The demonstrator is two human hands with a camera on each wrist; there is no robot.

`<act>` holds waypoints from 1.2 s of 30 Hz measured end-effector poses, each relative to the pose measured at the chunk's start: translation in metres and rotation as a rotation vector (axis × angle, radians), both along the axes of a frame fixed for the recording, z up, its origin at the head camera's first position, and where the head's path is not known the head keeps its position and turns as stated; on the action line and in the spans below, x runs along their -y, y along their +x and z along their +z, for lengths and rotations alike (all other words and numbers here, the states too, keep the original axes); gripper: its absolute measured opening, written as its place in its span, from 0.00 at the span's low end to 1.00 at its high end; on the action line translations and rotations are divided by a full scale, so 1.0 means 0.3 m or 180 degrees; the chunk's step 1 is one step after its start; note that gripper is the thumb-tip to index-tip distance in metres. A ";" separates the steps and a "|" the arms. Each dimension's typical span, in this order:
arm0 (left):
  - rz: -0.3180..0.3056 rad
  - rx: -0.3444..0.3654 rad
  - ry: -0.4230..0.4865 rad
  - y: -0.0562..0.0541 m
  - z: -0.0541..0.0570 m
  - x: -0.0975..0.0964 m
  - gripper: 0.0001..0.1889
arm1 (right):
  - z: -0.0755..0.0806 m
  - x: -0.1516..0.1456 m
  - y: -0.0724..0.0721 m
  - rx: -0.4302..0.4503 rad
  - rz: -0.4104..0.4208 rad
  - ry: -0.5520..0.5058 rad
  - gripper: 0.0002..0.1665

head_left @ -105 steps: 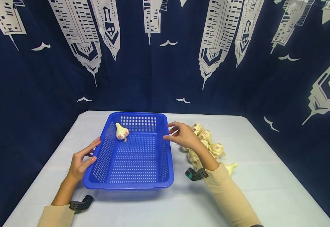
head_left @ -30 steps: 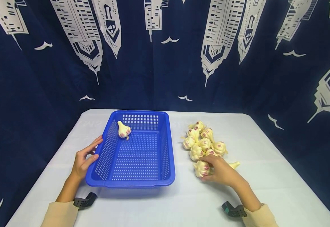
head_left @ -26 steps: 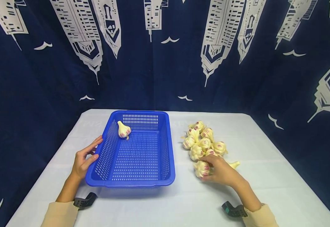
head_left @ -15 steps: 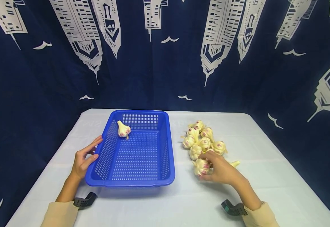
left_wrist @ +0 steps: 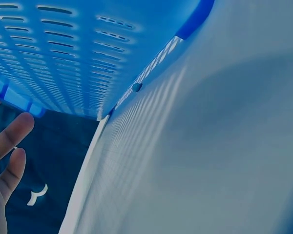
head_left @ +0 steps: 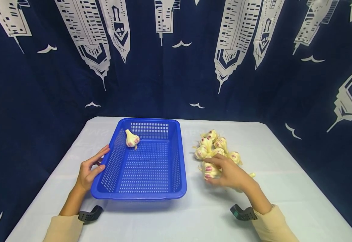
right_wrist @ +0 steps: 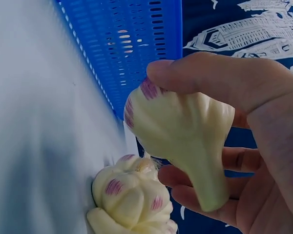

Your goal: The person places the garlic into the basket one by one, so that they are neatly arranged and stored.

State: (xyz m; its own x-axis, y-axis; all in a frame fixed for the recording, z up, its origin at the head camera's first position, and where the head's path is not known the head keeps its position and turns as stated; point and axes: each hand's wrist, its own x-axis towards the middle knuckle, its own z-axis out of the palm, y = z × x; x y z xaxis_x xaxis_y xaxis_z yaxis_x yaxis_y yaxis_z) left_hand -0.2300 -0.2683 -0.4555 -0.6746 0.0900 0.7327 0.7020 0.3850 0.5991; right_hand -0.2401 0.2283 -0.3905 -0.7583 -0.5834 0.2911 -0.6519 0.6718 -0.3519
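My right hand (head_left: 228,173) pinches a garlic bulb (right_wrist: 171,126) between thumb and fingers, its stem toward the palm. In the head view the held bulb (head_left: 211,170) is lifted at the near side of a pile of garlic bulbs (head_left: 201,152). Another garlic bulb (right_wrist: 129,195) sits just below it in the right wrist view. My left hand (head_left: 88,172) rests against the left rim of a blue plastic basket (head_left: 138,196), fingers fairly straight and spread. One garlic bulb (head_left: 132,138) lies inside the basket, toward its back left corner.
A white-covered table (head_left: 176,225) bears the basket at centre left and the garlic pile to its right. Behind it hangs a dark blue curtain (head_left: 164,84) with white building prints. Each wrist wears a dark band.
My right hand came from the basket's right rim to the pile, took a garlic bulb, and has now moved it up and slightly left. My left hand stays at the basket.
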 end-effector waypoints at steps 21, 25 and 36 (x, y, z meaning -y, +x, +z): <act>0.0022 -0.0044 0.0099 -0.002 -0.001 -0.006 0.27 | 0.125 0.061 -0.070 -0.0074 0.0112 0.0005 0.37; 0.0012 -0.0042 0.0048 -0.002 0.001 -0.003 0.26 | 0.142 0.070 -0.074 -0.0144 0.0164 -0.0013 0.37; 0.0004 -0.0063 0.0043 -0.003 -0.003 -0.003 0.27 | 0.168 0.108 -0.092 -0.0226 0.0388 -0.0175 0.29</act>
State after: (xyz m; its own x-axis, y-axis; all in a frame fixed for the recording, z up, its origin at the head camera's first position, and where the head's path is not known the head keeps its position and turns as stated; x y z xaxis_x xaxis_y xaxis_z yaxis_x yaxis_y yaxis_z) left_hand -0.2310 -0.2674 -0.4565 -0.6602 0.0790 0.7470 0.7132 0.3778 0.5904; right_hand -0.2677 0.1957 -0.3402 -0.6590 -0.6516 0.3756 -0.7521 0.5670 -0.3360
